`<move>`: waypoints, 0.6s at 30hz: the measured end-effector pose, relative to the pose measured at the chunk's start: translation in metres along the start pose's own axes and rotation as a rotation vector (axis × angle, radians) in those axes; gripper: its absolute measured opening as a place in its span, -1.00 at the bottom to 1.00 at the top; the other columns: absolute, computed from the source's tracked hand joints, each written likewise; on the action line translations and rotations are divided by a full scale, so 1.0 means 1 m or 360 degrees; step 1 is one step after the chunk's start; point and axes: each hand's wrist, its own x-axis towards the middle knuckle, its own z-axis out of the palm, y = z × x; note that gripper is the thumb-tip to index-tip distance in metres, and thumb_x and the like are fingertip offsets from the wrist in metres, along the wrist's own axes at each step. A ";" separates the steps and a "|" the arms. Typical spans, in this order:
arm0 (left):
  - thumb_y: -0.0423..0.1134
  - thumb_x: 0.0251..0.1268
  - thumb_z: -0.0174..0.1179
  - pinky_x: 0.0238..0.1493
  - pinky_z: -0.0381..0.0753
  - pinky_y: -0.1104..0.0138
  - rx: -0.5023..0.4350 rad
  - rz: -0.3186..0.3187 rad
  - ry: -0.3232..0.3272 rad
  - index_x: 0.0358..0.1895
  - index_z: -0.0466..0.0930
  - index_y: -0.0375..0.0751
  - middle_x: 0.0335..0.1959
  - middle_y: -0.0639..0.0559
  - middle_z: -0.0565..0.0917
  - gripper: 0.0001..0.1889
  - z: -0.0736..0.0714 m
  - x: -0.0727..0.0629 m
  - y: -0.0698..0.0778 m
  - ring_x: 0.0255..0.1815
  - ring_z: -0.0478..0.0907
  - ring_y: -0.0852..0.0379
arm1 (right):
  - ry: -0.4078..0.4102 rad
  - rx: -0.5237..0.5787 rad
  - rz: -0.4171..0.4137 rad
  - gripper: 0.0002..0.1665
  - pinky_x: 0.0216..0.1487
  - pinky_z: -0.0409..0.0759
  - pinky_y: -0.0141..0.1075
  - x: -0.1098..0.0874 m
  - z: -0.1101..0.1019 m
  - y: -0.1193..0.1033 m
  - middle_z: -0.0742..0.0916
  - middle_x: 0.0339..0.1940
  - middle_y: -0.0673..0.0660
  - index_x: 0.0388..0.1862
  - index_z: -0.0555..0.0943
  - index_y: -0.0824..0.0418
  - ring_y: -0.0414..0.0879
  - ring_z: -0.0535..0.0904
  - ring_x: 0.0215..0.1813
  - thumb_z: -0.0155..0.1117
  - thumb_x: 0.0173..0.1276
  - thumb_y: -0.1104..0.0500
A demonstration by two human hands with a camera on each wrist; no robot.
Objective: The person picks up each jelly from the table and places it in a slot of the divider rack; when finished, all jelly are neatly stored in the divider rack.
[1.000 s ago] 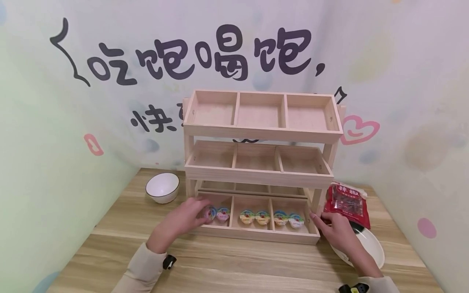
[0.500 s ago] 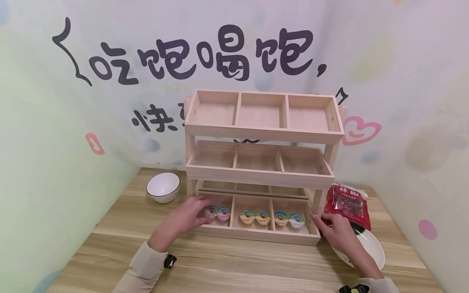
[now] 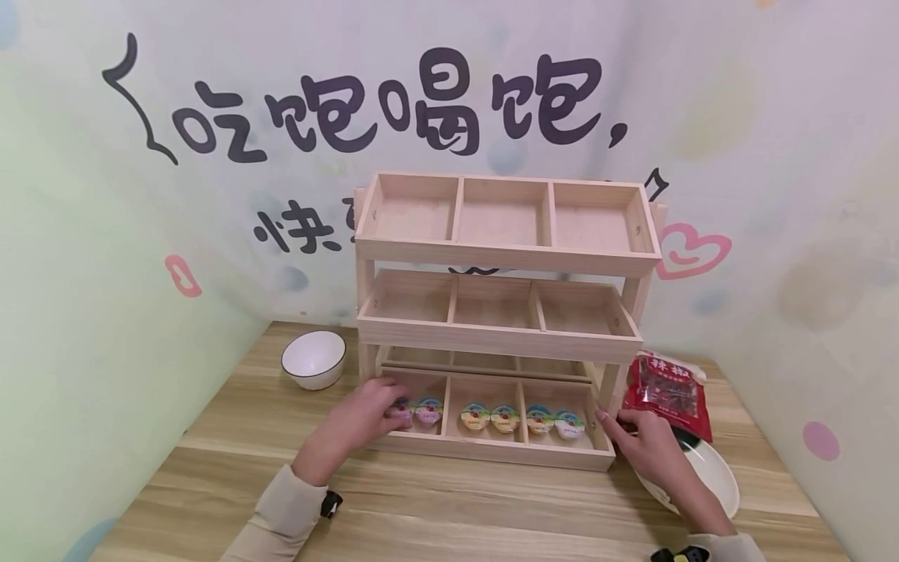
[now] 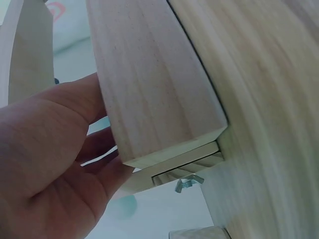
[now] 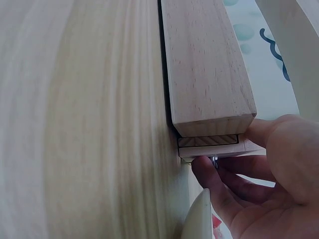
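A wooden three-tier rack stands on the table, each tray split into compartments. In its bottom tray lie several small jelly cups with printed lids. My left hand reaches over the left end, thumb and fingers curled about the leftmost pink jelly cup; the tray's front board hides those fingertips in the left wrist view. Beside it sits another pink cup. My right hand grips the tray's right end wall, with the thumb on the inner side and fingers outside near a metal screw.
A white bowl stands left of the rack. To the right lies a red food packet, with a white plate in front of it, partly under the right forearm. A printed wall hanging rises behind.
The leftmost jelly cup, tilted a second ago, now lies flatter beside its pink neighbour. My left hand has shifted slightly rightward; the right hand keeps its hold on the tray end.
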 end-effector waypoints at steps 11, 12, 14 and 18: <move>-0.19 0.28 0.58 -0.30 0.57 0.32 -0.0003 0.0007 0.0050 -0.09 0.72 -0.24 -0.35 0.03 0.70 -0.71 -0.001 0.000 -0.003 -0.35 0.53 0.19 | 0.0011 -0.0008 -0.0004 -0.40 0.04 0.83 0.06 0.000 0.000 0.001 0.88 -0.03 0.28 0.12 0.81 0.32 0.01 0.80 -0.06 0.28 0.64 -0.20; -0.19 0.27 0.58 -0.32 0.54 0.34 -0.0008 0.0008 0.0043 -0.09 0.72 -0.24 -0.36 0.04 0.69 -0.71 -0.001 0.001 -0.003 -0.36 0.52 0.20 | 0.0011 -0.0010 -0.0004 -0.40 0.05 0.83 0.07 0.000 0.000 0.001 0.88 -0.02 0.29 0.13 0.81 0.32 0.02 0.80 -0.06 0.28 0.64 -0.20; -0.19 0.27 0.58 -0.33 0.51 0.36 -0.0017 0.0010 0.0025 -0.10 0.71 -0.23 -0.38 0.05 0.67 -0.71 -0.001 0.001 -0.004 -0.37 0.51 0.21 | 0.0010 -0.0009 -0.0005 -0.40 0.06 0.83 0.08 0.000 0.000 0.001 0.88 -0.01 0.30 0.14 0.80 0.33 0.03 0.81 -0.04 0.28 0.64 -0.20; -0.25 0.32 0.55 -0.32 0.55 0.34 -0.0062 0.0017 -0.0022 -0.15 0.71 -0.22 -0.38 0.05 0.69 -0.79 -0.003 0.000 -0.005 -0.37 0.55 0.19 | 0.0001 0.0002 -0.0006 -0.41 0.05 0.83 0.06 0.000 0.000 0.000 0.88 -0.02 0.30 0.14 0.80 0.33 0.01 0.79 -0.07 0.28 0.64 -0.18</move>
